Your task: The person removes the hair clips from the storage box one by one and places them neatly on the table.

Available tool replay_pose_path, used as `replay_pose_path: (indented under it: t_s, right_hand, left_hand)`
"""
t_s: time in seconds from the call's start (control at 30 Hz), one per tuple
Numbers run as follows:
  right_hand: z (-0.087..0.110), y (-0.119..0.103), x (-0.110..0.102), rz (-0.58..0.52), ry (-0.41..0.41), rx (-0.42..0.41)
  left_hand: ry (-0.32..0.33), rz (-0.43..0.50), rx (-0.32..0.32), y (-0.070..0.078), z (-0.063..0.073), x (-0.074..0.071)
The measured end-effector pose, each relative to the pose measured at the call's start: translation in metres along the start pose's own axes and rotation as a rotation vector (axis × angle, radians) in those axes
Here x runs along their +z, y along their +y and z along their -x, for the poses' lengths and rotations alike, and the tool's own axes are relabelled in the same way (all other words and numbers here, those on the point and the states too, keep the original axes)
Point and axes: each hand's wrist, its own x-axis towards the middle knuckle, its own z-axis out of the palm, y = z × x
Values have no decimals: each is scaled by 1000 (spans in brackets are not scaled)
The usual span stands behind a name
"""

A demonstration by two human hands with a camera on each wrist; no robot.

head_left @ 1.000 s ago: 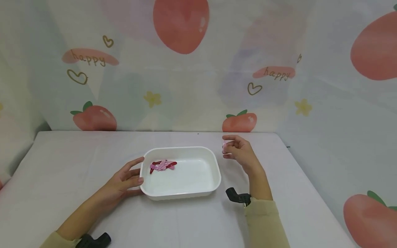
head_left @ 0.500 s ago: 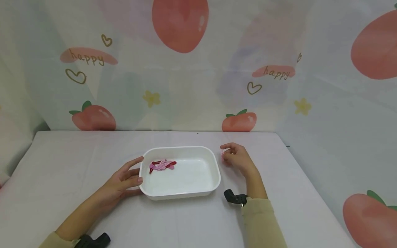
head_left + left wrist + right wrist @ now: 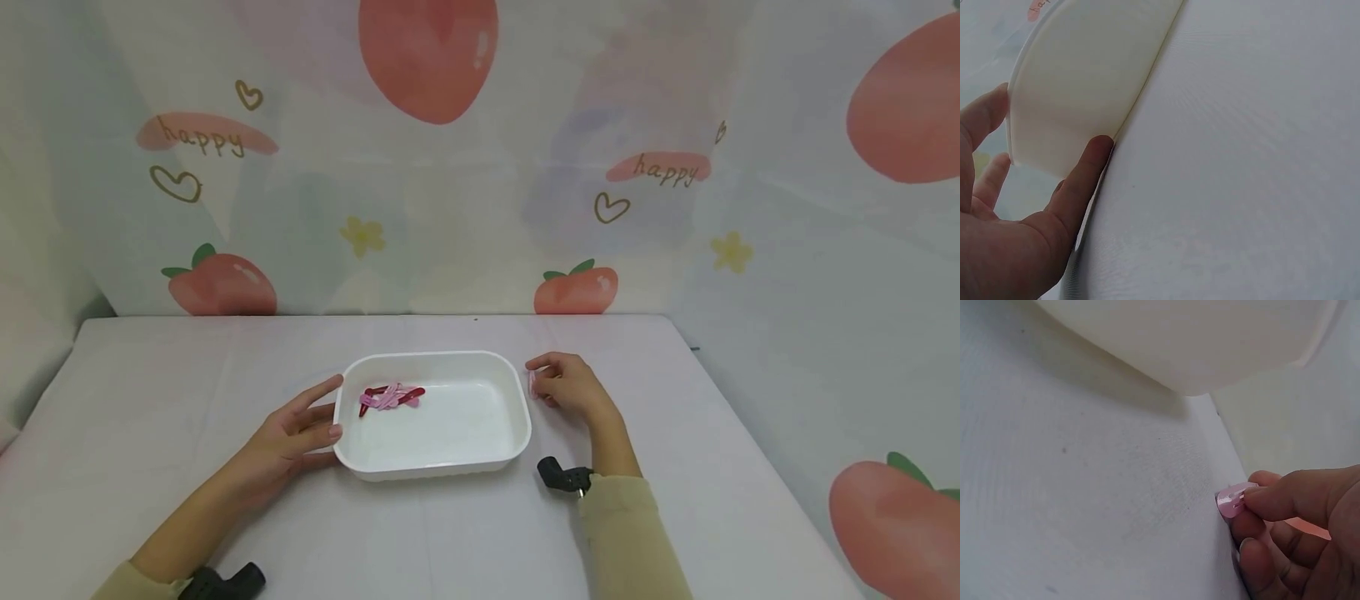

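Note:
A white plastic tray [image 3: 442, 475] stands on the table, with a small pile of pink and dark red hair clips [image 3: 387, 397] in its left part. My left hand [image 3: 281, 442] touches the tray's left end with spread fingertips; in the left wrist view the thumb [image 3: 1094, 159] lies along the lower outer wall. To the right of the tray, my right hand [image 3: 573, 387] pinches a pink hair clip [image 3: 1232, 500] between thumb and fingers. That clip is partly covered by the fingertips and is low over the white cloth.
White cloth covers the table [image 3: 435, 550]. Behind it hangs a printed backdrop [image 3: 450, 192] with peaches, hearts and lettering. Black wrist cameras [image 3: 564, 475] sit at both sleeves.
My right hand has come down and slightly left with the pink hair clip, nearer the tray's right end. The left hand keeps its place on the tray. The head view shifts slightly.

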Motion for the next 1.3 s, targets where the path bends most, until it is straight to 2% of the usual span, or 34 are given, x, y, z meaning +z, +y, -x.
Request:
replay_pose_path:
  t_s: [0.27, 0.4, 0.47, 0.67, 0.77, 1.03, 1.3]
  right_hand:
    - [-1, -2, 3, 23, 12, 15]
    - [-1, -1, 2, -9, 18, 19]
    - [0, -1, 1, -62, 8, 8]
    - [3, -15, -4, -327, -74, -65]
    - [6, -26, -7, -379, -92, -118]
    - [21, -58, 0, -399, -157, -212]
    - [27, -83, 39, -313, -234, -286]
  left_hand:
    - [1, -10, -15, -4, 0, -4]
    - [3, -13, -28, -5, -1, -4]
    - [5, -12, -34, -5, 0, -4]
    - [-1, -1, -32, -6, 1, -5]
    - [-13, 14, -28, -6, 1, -6]
    - [-28, 27, -23, -6, 0, -6]
    - [-20, 24, -24, -7, -4, -6]
